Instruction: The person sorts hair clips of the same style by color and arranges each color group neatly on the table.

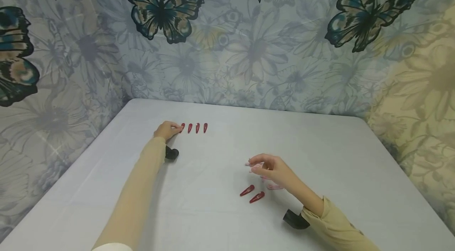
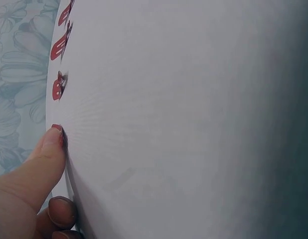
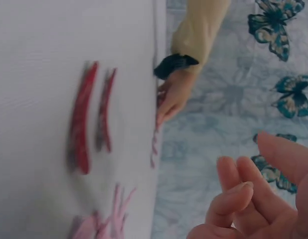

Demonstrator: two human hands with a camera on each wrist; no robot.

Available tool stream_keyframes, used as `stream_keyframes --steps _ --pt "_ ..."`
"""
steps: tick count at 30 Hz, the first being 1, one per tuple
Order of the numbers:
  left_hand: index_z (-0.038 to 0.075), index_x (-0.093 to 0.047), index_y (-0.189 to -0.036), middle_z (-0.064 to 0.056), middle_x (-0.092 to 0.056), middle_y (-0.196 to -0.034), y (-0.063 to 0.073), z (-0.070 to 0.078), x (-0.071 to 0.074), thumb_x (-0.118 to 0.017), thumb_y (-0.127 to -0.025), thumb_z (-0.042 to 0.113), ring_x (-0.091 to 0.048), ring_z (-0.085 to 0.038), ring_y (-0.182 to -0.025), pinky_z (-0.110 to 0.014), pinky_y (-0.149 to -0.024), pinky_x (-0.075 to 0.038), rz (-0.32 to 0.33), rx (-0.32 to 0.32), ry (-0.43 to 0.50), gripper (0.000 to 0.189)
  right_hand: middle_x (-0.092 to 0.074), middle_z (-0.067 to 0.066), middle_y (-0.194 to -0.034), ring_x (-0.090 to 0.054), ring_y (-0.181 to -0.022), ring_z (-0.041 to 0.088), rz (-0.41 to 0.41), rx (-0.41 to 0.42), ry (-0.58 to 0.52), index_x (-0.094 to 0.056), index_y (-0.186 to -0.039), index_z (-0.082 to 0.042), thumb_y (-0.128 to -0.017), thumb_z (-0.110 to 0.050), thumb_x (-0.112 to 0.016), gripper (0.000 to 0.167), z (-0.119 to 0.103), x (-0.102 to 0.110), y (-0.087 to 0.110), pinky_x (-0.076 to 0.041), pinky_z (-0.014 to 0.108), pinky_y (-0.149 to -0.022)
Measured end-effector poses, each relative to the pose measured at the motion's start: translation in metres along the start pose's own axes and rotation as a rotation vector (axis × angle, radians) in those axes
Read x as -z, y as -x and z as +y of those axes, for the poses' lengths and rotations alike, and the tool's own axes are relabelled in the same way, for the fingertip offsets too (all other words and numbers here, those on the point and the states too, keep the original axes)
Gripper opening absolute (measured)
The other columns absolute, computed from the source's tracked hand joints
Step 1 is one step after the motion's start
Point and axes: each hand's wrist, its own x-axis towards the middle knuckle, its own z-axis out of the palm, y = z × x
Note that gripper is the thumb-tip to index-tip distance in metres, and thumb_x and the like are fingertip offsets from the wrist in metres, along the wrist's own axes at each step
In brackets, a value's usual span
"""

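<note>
Left hand has the end red clip pinched in its grip, part of a row of four on the desk. Right hand's grip is loose over some pink clips, near two reds.

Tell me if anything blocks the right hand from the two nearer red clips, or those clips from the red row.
Nothing visible stands between the right hand and the two red clips, or between them and the right end of the row. The left hand is at its left end.
</note>
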Motion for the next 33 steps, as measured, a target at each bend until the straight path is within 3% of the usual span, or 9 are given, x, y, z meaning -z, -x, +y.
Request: stream_keyframes --steps 8,13,20,28,33 --pt "0.007 -0.069 -0.118 -0.02 -0.053 -0.142 0.0 0.002 0.0 -0.061 -0.097 0.029 -0.049 -0.04 -0.131 -0.054 -0.106 -0.04 -0.001 -0.006 -0.005 0.032 -0.071 0.015 -0.09 -0.042 -0.059 -0.002 -0.044 0.101 0.149 -0.069 -0.099 0.0 -0.082 -0.009 -0.076 0.02 0.02 -0.007 0.004 -0.036 0.017 -0.048" --pt "0.006 -0.07 -0.117 -0.02 -0.055 -0.14 -0.003 0.004 -0.003 -0.061 -0.097 0.029 -0.049 -0.04 -0.132 -0.052 -0.108 -0.04 0.01 -0.02 -0.009 0.032 -0.072 0.013 -0.09 -0.04 -0.06 -0.001 -0.07 0.066 0.181 -0.069 -0.097 -0.001 -0.079 -0.009 -0.077 0.021 0.026 -0.01 0.005 -0.034 0.016 -0.052" --pt "0.007 -0.07 -0.118 -0.018 -0.055 -0.141 -0.004 0.005 -0.003 -0.061 -0.096 0.03 -0.048 -0.039 -0.133 -0.056 -0.109 -0.037 0.009 -0.01 -0.011 0.032 -0.07 0.002 -0.094 -0.046 -0.08 0.001 -0.088 -0.001 0.282 -0.071 -0.095 -0.009 -0.076 -0.014 -0.079 0.021 0.027 -0.012 0.007 -0.037 0.018 -0.067" --pt "0.007 -0.069 -0.117 -0.019 -0.053 -0.142 -0.002 0.005 -0.001 -0.06 -0.097 0.031 -0.047 -0.04 -0.133 -0.059 -0.109 -0.034 0.019 0.003 0.0 0.033 -0.067 -0.004 -0.081 -0.049 -0.079 0.0 -0.086 0.106 0.337 -0.071 -0.085 -0.011 -0.075 -0.005 -0.077 0.013 0.025 -0.018 0.007 -0.042 0.018 -0.069" --pt "0.007 -0.069 -0.116 -0.02 -0.052 -0.143 -0.003 -0.002 -0.003 -0.06 -0.097 0.031 -0.047 -0.041 -0.134 -0.059 -0.108 -0.034 0.028 0.008 0.002 0.033 -0.064 -0.005 -0.075 -0.045 -0.074 -0.003 -0.101 0.115 0.329 -0.068 -0.079 -0.011 -0.076 -0.003 -0.077 0.013 0.027 -0.022 0.006 -0.039 0.017 -0.066"
